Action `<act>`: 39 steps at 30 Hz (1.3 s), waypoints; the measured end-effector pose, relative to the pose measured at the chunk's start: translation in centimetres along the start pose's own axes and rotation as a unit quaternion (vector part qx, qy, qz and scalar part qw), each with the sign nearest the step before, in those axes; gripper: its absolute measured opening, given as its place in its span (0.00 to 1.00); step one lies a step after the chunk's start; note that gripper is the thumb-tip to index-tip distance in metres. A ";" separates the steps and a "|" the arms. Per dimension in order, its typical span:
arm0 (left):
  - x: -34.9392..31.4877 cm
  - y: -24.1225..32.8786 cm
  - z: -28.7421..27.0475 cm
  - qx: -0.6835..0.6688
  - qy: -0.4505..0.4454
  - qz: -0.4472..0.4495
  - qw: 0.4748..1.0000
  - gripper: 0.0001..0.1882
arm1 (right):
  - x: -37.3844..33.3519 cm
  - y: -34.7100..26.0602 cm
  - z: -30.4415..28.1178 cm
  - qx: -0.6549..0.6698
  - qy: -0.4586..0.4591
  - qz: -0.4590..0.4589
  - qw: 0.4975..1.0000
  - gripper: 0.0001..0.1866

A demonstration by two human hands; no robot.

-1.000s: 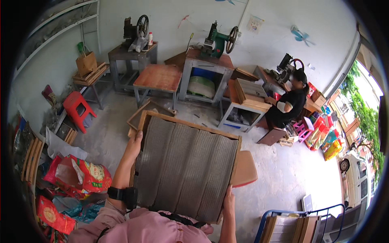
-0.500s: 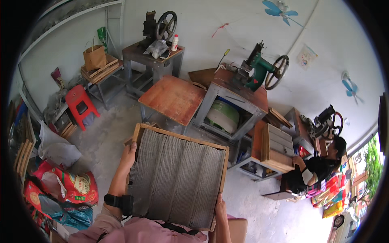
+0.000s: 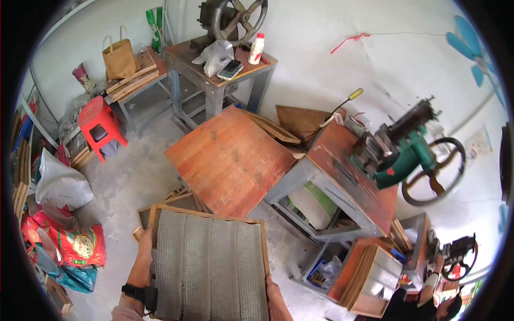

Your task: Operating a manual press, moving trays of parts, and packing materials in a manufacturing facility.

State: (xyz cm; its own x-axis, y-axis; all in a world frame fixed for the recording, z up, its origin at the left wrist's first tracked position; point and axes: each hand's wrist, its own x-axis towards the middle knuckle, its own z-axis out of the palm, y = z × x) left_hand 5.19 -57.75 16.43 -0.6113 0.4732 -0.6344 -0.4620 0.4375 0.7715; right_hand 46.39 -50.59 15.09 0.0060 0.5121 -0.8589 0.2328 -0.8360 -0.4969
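Observation:
A shallow wooden-framed tray (image 3: 262, 235) lies between my hands, low in the picture. Four long columns of fine-ridged grey pieces (image 3: 195, 262) fill it side by side; what they are made of I cannot tell. My left hand (image 3: 144, 241) is closed around the tray's left edge near its far corner. On the opposite edge, nearer to me, my right hand (image 3: 276, 297) grips the frame. Just beyond the tray's far edge stands a low table with a bare reddish wooden top (image 3: 230, 160). The near end of the tray runs out of the picture.
A green hand-wheel press (image 3: 396, 160) stands on a bench to the right, a dark press (image 3: 214, 27) at the back. Another wooden frame (image 3: 171, 206) sits below the low table. A red stool (image 3: 99, 125) and bags (image 3: 80, 243) are left. A person (image 3: 428, 302) sits far right.
The low table and presses appear nearer and larger as I have moved toward them. The tray, still in both hands, sits lower and further left in view. The person's arm now reaches toward a press.

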 end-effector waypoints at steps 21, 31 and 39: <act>17.3 -7.9 13.3 -0.141 0.226 -0.138 0.954 0.36 | 26.2 -26.0 1.4 -0.330 -0.016 -0.138 0.934 0.28; 22.6 -6.5 12.1 -0.226 0.164 -0.132 0.951 0.36 | 25.8 -17.6 -0.4 0.063 -0.105 -0.001 0.992 0.26; 27.7 0.4 15.1 -0.167 0.157 -0.139 0.964 0.31 | 30.4 -26.5 2.2 -0.192 0.010 -0.007 0.981 0.36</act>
State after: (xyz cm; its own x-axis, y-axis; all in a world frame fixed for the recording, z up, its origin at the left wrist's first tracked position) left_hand -2.19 -32.96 -1.56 -0.5741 0.0963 -0.8131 -0.7846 0.2193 0.5799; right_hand 38.22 -13.27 1.87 0.0178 0.5298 -0.8479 0.5828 -0.6946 -0.4217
